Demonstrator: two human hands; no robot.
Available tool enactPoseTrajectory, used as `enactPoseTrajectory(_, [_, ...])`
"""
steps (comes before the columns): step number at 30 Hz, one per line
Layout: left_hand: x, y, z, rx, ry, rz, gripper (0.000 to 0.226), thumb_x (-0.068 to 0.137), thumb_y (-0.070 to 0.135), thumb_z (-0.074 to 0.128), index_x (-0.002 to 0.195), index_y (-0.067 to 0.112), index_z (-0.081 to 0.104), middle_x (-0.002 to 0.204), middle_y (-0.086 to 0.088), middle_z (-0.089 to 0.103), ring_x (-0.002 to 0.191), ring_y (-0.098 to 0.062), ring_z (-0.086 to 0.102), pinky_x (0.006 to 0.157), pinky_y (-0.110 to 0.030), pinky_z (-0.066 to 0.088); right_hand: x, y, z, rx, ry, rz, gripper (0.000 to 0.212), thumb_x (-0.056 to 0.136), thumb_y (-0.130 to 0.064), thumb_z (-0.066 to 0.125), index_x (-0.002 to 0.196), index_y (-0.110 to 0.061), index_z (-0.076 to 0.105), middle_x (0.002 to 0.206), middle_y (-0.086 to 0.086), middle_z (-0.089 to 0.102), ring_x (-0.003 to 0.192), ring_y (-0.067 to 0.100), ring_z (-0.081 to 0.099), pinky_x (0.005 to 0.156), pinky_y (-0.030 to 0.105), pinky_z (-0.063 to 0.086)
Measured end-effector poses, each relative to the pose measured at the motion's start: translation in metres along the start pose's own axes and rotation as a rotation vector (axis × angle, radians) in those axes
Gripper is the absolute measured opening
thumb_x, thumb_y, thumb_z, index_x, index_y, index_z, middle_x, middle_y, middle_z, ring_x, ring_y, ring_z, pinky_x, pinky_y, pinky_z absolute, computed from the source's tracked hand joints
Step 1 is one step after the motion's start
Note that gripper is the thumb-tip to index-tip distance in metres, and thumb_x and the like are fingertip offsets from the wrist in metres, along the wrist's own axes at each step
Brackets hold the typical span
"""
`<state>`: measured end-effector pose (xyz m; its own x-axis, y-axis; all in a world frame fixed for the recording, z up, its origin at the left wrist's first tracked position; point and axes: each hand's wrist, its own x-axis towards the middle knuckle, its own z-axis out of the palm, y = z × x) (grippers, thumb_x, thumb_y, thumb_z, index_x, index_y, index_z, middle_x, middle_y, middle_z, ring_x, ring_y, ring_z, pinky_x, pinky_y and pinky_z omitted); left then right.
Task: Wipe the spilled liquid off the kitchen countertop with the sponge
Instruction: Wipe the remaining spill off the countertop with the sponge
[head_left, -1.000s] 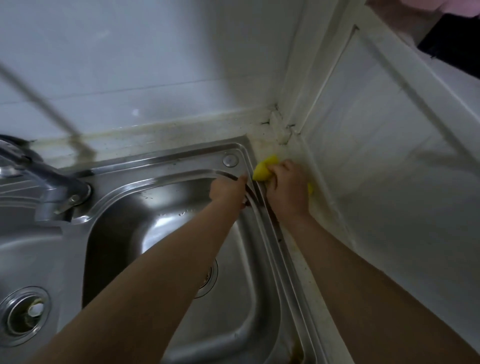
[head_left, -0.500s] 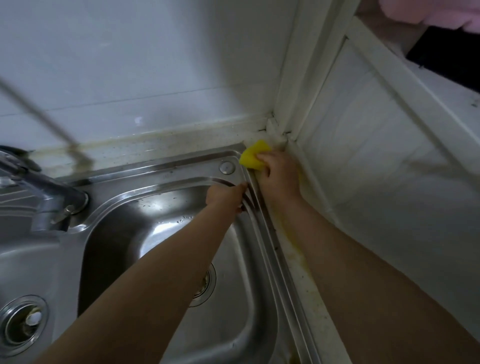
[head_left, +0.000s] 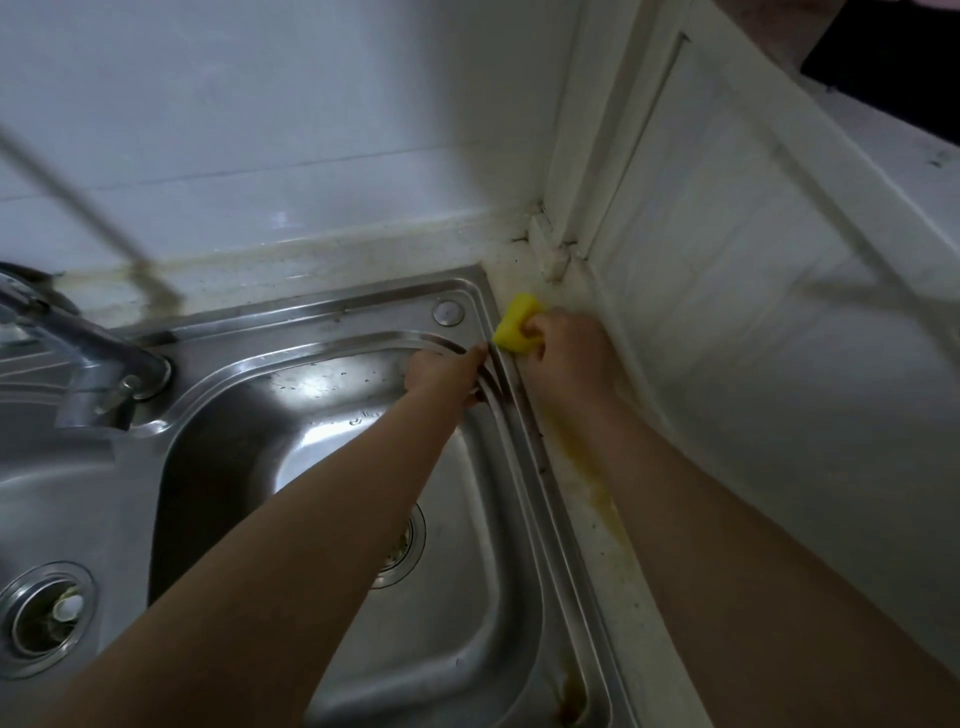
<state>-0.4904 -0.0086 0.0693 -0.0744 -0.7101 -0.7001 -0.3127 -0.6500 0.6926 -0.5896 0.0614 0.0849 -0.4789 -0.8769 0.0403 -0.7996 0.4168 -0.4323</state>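
Observation:
My right hand (head_left: 569, 358) grips a yellow sponge (head_left: 514, 325) and presses it on the narrow strip of white countertop (head_left: 613, 561) between the steel sink and the right wall, near the back corner. A yellowish smear of liquid (head_left: 584, 467) runs along that strip under my right forearm. My left hand (head_left: 447, 374) rests on the sink's right rim (head_left: 519, 447), its fingers curled over the edge beside the sponge.
The steel sink basin (head_left: 322, 415) has a drain (head_left: 402, 551). A faucet (head_left: 88, 364) stands at the left, with a second drain (head_left: 44, 618) below it. White tiled wall (head_left: 291, 119) behind, a white panelled wall (head_left: 753, 332) close on the right. Stained counter strip (head_left: 291, 260) behind the sink.
My right hand pushed the sponge toward the back corner, then drew it back a little along the strip. My left hand stayed on the sink rim.

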Motion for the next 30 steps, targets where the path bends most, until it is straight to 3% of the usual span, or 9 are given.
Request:
enactPoseTrajectory(2, [-0.004, -0.007, 0.002, -0.022, -0.001, 0.017, 0.034, 0.082, 0.024, 0.073, 0.072, 0.007, 0.046, 0.085, -0.013, 0.062, 0.077, -0.025, 0.063, 0.079, -0.038, 0.057, -0.032, 0.004, 0.007, 0.018, 0.113, -0.004, 0.007, 0.064, -0.005, 0.054, 0.067, -0.011, 0.055, 0.073, 0.012, 0.06, 0.066, 0.028, 0.052, 0.054, 0.027, 0.031])
enactPoseTrajectory(4, [-0.013, -0.016, 0.004, -0.045, -0.011, -0.001, 0.038, 0.083, 0.026, 0.071, 0.07, 0.008, 0.04, 0.073, -0.011, 0.058, 0.076, -0.028, 0.062, 0.085, -0.042, 0.055, -0.06, 0.004, 0.008, 0.054, 0.2, -0.001, 0.01, 0.055, -0.009, 0.051, 0.059, -0.017, 0.045, 0.061, 0.01, 0.055, 0.055, 0.022, 0.042, 0.051, 0.023, 0.022])
enactPoseTrajectory(8, [-0.022, -0.021, 0.006, -0.06, -0.025, -0.02, 0.038, 0.084, 0.027, 0.07, 0.08, 0.004, 0.041, 0.09, -0.018, 0.062, 0.08, -0.03, 0.063, 0.083, -0.043, 0.056, -0.054, 0.001, 0.006, 0.066, 0.171, 0.055, 0.019, 0.071, -0.002, 0.051, 0.084, -0.002, 0.064, 0.086, 0.018, 0.063, 0.079, 0.033, 0.056, 0.066, 0.035, 0.04])
enactPoseTrajectory(11, [-0.015, -0.021, 0.005, -0.086, -0.028, -0.04, 0.037, 0.081, 0.025, 0.073, 0.075, 0.005, 0.042, 0.097, -0.02, 0.066, 0.083, -0.032, 0.067, 0.083, -0.043, 0.056, -0.009, -0.003, 0.0, 0.096, 0.046, -0.028, 0.032, 0.085, 0.0, 0.049, 0.115, -0.002, 0.061, 0.117, 0.019, 0.06, 0.105, 0.035, 0.054, 0.087, 0.037, 0.044])
enactPoseTrajectory(13, [-0.013, -0.022, 0.003, -0.108, -0.042, -0.039, 0.036, 0.081, 0.022, 0.073, 0.073, 0.007, 0.042, 0.093, -0.02, 0.066, 0.085, -0.032, 0.067, 0.082, -0.045, 0.056, -0.004, 0.0, 0.001, 0.093, -0.013, -0.061, 0.029, 0.084, -0.001, 0.05, 0.108, -0.002, 0.065, 0.111, 0.017, 0.063, 0.1, 0.034, 0.056, 0.08, 0.037, 0.047])
enactPoseTrajectory(17, [-0.013, -0.023, 0.0, -0.061, -0.051, -0.055, 0.034, 0.082, 0.026, 0.072, 0.073, 0.006, 0.046, 0.081, -0.015, 0.064, 0.078, -0.028, 0.066, 0.078, -0.039, 0.058, -0.044, -0.004, 0.009, 0.032, 0.177, 0.038, 0.013, 0.072, -0.001, 0.055, 0.081, -0.005, 0.063, 0.086, 0.015, 0.062, 0.082, 0.032, 0.054, 0.064, 0.033, 0.036])
enactPoseTrajectory(22, [-0.017, -0.026, 0.001, -0.062, -0.028, -0.026, 0.041, 0.079, 0.029, 0.075, 0.077, 0.007, 0.041, 0.097, -0.018, 0.065, 0.088, -0.031, 0.068, 0.083, -0.041, 0.057, -0.011, -0.005, -0.005, 0.051, 0.029, -0.012, 0.034, 0.088, -0.007, 0.047, 0.119, -0.006, 0.059, 0.124, 0.015, 0.057, 0.11, 0.032, 0.052, 0.093, 0.039, 0.043])
enactPoseTrajectory(26, [-0.026, -0.031, -0.002, 0.003, -0.121, 0.005, 0.044, 0.075, 0.032, 0.078, 0.086, 0.002, 0.047, 0.091, -0.014, 0.06, 0.08, -0.025, 0.064, 0.081, -0.038, 0.057, -0.04, 0.01, -0.001, 0.094, 0.018, -0.093, 0.021, 0.081, -0.004, 0.053, 0.094, -0.002, 0.07, 0.102, 0.016, 0.066, 0.093, 0.034, 0.058, 0.074, 0.037, 0.048])
enactPoseTrajectory(30, [-0.05, -0.044, -0.003, 0.18, -0.249, 0.082, 0.037, 0.073, 0.017, 0.08, 0.099, 0.003, 0.058, 0.079, -0.007, 0.055, 0.068, -0.014, 0.053, 0.069, -0.026, 0.052, -0.094, 0.022, -0.001, 0.079, 0.132, -0.055, 0.004, 0.061, -0.008, 0.058, 0.061, -0.005, 0.061, 0.066, 0.014, 0.062, 0.061, 0.031, 0.054, 0.054, 0.025, 0.031])
